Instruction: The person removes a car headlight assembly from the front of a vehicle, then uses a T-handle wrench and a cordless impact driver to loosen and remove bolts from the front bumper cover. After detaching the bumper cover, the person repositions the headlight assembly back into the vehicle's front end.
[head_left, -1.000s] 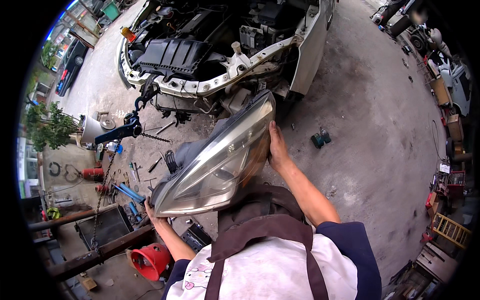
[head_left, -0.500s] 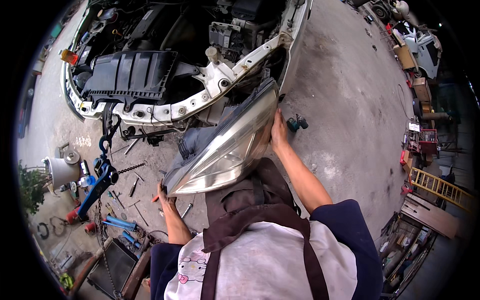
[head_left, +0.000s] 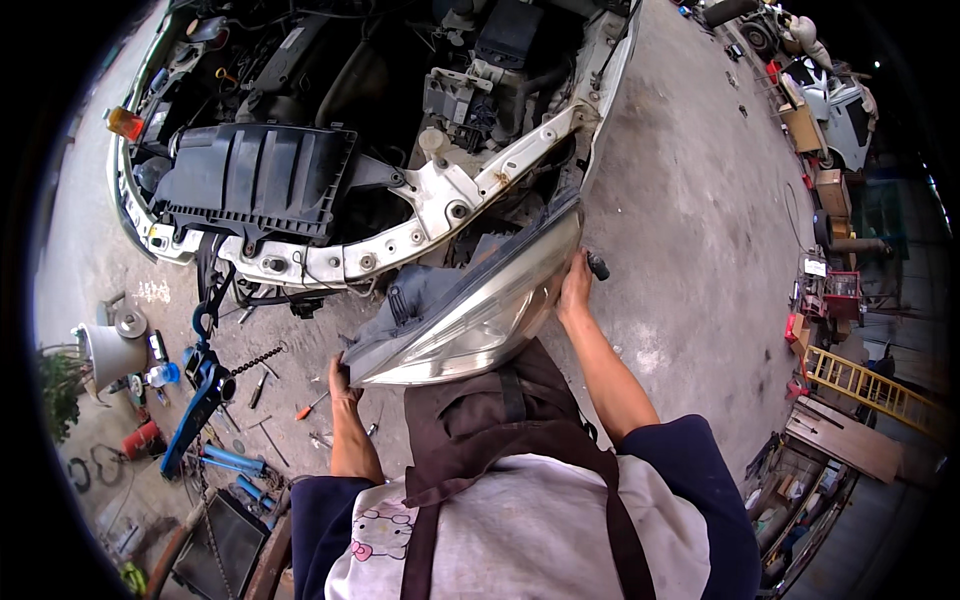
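A large car headlight [head_left: 480,325] with a cloudy clear lens and a dark housing is held between my two hands, tilted, in front of my apron. At its lower left tip my left hand [head_left: 343,382] grips the end; part of the fingers is behind the housing. Around the right edge of the lens my right hand [head_left: 575,288] is closed, its fingertips mostly hidden. Just beyond the headlight is the car's front with its bumper and lamps off, showing a white crossmember [head_left: 400,245] and a black ribbed airbox [head_left: 255,180].
A blue lever hoist [head_left: 205,400] with chain hangs from the car's front at left. Hand tools, including a screwdriver [head_left: 308,408], lie on the concrete floor below. A white bucket [head_left: 112,355] stands farther left. Boxes and a yellow ladder [head_left: 870,385] line the right side.
The car front appears lower in view and the headlight sits slightly farther right. Both hands keep their hold on it.
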